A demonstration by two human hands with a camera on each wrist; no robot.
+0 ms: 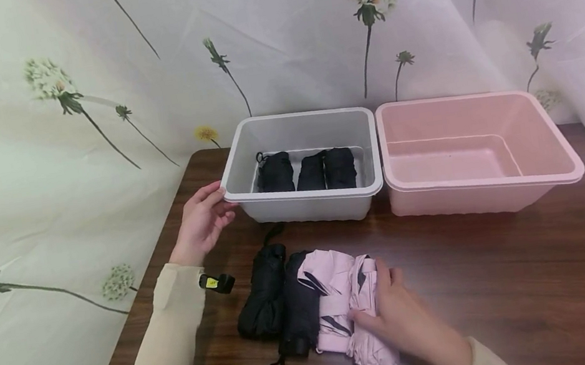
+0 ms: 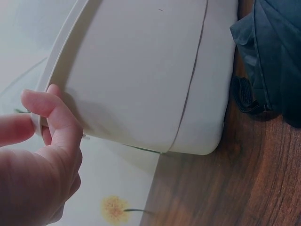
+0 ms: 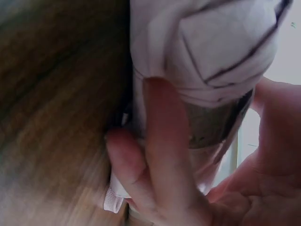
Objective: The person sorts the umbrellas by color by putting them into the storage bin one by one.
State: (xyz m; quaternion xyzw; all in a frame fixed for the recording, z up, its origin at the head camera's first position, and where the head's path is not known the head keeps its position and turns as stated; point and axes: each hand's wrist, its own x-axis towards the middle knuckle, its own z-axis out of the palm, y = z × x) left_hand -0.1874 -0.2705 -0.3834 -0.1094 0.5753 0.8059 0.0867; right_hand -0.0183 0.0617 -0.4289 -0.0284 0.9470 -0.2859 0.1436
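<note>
— Gripping what, exactly? The head camera hides your fingertips.

— My right hand [image 1: 403, 317] curls round the pink umbrella [image 1: 347, 300] on the table [image 1: 511, 276]; only my right wrist view shows the fingers [image 3: 160, 155] wrapped.

— And the left?

— My left hand [image 1: 202, 221] pinches the white bin [image 1: 307, 205] rim, thumb hidden inside.

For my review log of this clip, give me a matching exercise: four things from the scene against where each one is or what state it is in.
Things:
1. white bin
2. pink bin
3. pink umbrella
4. black umbrellas on the table

States:
A. gripped by the right hand
B. holds nothing
C. rim held by the left hand
D. lying untouched, left of the pink umbrella

Pairs: 1-C, 2-B, 3-A, 4-D
</note>
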